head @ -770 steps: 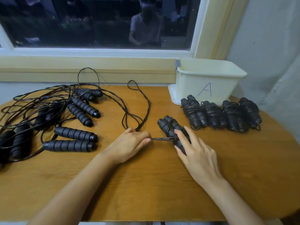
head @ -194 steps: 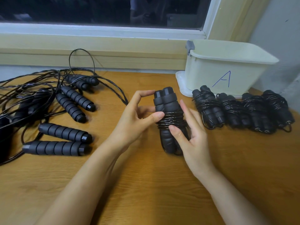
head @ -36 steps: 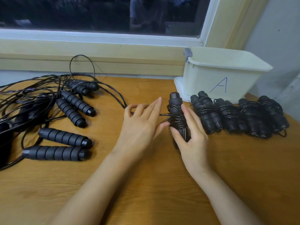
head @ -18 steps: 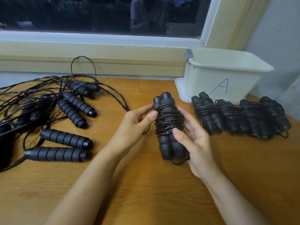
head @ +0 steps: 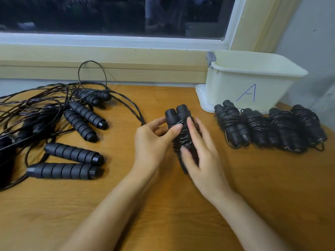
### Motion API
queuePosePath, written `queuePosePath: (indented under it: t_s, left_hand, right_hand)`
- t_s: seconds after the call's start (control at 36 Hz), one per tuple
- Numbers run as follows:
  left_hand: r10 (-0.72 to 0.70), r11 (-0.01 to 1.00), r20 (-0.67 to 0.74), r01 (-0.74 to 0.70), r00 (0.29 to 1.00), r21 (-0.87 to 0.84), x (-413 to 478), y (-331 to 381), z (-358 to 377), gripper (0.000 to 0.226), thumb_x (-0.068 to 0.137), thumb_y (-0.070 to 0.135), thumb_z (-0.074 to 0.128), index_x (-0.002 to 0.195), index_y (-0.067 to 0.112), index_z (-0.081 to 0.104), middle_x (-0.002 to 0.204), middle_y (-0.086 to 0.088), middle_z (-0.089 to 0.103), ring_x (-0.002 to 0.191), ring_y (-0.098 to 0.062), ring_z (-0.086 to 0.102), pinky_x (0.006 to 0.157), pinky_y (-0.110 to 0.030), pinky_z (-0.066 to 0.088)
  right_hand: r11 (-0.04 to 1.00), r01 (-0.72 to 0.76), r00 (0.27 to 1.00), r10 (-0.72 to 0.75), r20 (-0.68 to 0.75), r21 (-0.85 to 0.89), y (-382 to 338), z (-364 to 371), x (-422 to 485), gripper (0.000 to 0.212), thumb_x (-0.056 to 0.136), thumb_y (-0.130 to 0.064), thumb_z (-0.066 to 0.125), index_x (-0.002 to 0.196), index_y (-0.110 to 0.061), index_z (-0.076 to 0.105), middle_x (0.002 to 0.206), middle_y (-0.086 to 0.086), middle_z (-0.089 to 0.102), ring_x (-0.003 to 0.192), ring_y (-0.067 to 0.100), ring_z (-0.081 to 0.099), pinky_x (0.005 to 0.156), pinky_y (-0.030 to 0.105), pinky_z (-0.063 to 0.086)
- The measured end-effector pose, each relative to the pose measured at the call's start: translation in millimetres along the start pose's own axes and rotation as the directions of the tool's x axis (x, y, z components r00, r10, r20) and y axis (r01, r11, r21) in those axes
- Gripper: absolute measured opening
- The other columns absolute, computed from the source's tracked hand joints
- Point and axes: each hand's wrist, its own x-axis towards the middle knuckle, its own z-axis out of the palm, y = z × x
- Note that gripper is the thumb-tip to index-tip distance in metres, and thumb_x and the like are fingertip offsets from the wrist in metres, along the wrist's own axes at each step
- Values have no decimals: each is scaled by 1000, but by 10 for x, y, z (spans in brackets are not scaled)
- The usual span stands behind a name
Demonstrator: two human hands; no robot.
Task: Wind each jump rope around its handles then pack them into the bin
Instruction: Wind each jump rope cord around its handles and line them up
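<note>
Half a second ago the right hand was cupping the black foam-handled wound jump rope from the side, thumb on the front. Now it is lying across the front of the coils, fingers stretched almost straight and flat on the cord, blurring with movement. The left hand is still pinching the upper part between its thumb and curled fingers, keeping the wound jump rope nearly upright at the middle of the brown wooden table. Its two handles are standing side by side, caps upward, with thin glossy black cord circling their middles in tight turns, and the lower end is hiding behind the right hand. To the right, a row of four finished black bundles is lying just before the cream rectangular plastic bin marked with a blue A. To the left, a tangle of unwound black ropes is sprawling
</note>
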Motion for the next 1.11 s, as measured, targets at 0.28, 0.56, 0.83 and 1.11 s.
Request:
queuePosePath:
  t_s: [0.28,0.56,0.83,1.11]
  left_hand:
    - [67,996,207,-76,976,37,-88,-33,91,42,91,16,66,125,18,43,85,18,73,88,6,68,74,-9,48]
    - [193,942,236,-247,952,227,27,-79,-7,45,90,51,60,56,23,49,54,6,54,75,-28,69,62,-38,44]
    - [-92,965,173,130,981,-226,125,80,-177,57,76,34,70,78,-20,51,91,-27,66,80,-17,72,76,-31,60]
    - [-232,931,216,281,948,-231,150,218,-304,61,72,37,71,98,-17,65,77,-12,72,70,-20,69,66,-28,57]
  right_hand:
    - [825,44,978,-151,-144,-564,27,-55,49,94,75,-34,81,154,-15,33,158,2,36,103,28,61,74,34,56]
    - [905,28,972,-123,-198,-425,71,-111,65,91,72,-33,85,149,-15,41,155,-1,41,115,23,60,66,28,55]
    - [932,204,965,-243,-101,-301,24,-128,29,80,76,-34,83,146,-17,49,154,-8,43,113,14,60,73,32,59]
    - [851,407,889,-453,-72,-331,25,-123,17,66,82,-26,79,140,-7,54,148,3,50,106,21,63,82,31,57]
